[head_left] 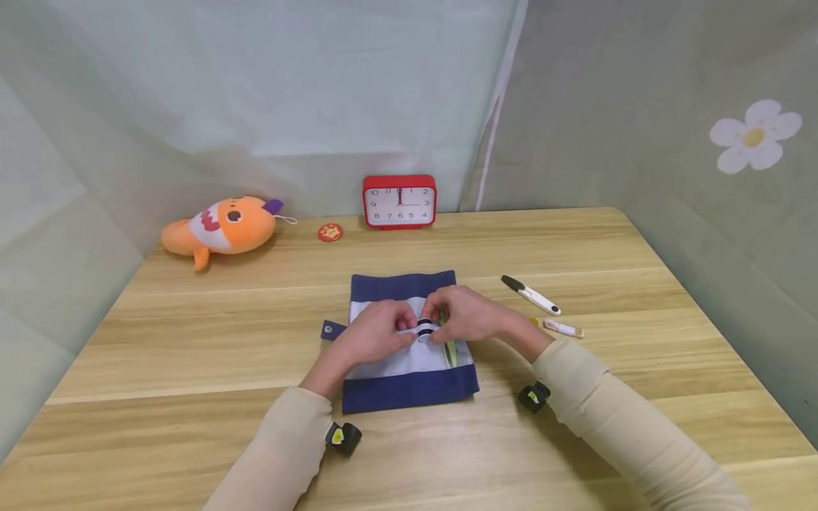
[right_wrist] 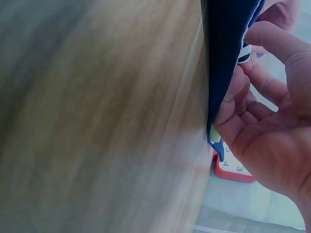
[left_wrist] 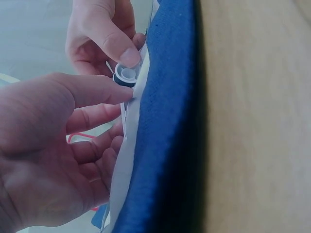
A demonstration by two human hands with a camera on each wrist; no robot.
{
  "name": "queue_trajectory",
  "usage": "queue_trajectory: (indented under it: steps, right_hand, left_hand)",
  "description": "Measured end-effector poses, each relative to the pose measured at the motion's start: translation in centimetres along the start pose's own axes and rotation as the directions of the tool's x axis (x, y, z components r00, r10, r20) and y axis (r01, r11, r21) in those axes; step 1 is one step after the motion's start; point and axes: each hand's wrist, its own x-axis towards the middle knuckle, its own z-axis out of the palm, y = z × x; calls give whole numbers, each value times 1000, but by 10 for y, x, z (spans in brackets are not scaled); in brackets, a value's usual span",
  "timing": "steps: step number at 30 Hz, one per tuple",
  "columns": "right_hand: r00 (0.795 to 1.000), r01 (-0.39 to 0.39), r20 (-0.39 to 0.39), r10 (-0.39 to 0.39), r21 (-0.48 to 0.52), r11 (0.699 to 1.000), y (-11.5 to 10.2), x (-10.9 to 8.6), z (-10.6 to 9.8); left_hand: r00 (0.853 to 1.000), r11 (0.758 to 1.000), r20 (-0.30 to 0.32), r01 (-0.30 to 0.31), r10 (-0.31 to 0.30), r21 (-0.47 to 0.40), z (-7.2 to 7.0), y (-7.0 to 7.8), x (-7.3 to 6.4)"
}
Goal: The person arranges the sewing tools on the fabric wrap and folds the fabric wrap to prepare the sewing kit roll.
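A blue-and-white fabric organizer (head_left: pixel 409 394) lies unfolded on the table, with a snap tab (head_left: pixel 334 329) at its left. In its middle a black-and-white thread spool (head_left: pixel 424 328) sits under a pale elastic band that crosses its waist. My left hand (head_left: pixel 380 330) is at the spool's left side, thumb and fingers pinching the band there. From the right, my right hand (head_left: pixel 469 314) holds the spool between thumb and fingers; in the left wrist view its thumb lies by the spool's white end (left_wrist: pixel 128 73). A slim green tool (head_left: pixel 451 353) lies on the organizer, partly hidden under my right hand.
Right of the organizer lie a white pen-like tool with a black end (head_left: pixel 532 295), a small pink-and-white stick (head_left: pixel 564 328) and a small yellow piece (head_left: pixel 534 321). Along the back are an orange shark plush (head_left: pixel 239 226), a round red badge (head_left: pixel 330 232) and a red clock (head_left: pixel 400 203).
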Motion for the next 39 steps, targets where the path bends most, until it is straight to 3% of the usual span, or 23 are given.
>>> queue_trajectory:
  steps: [14,39]
  right_hand:
    - [1000,-19,-6,18,-15,1000,-3,2,0]
    - [999,-32,9,32,3,999,-4,-1,-2]
  left_hand:
    - [999,999,3,-36,36,16,-1,-2,0]
    - [999,1000,37,16,-17,17,-3,-2,0]
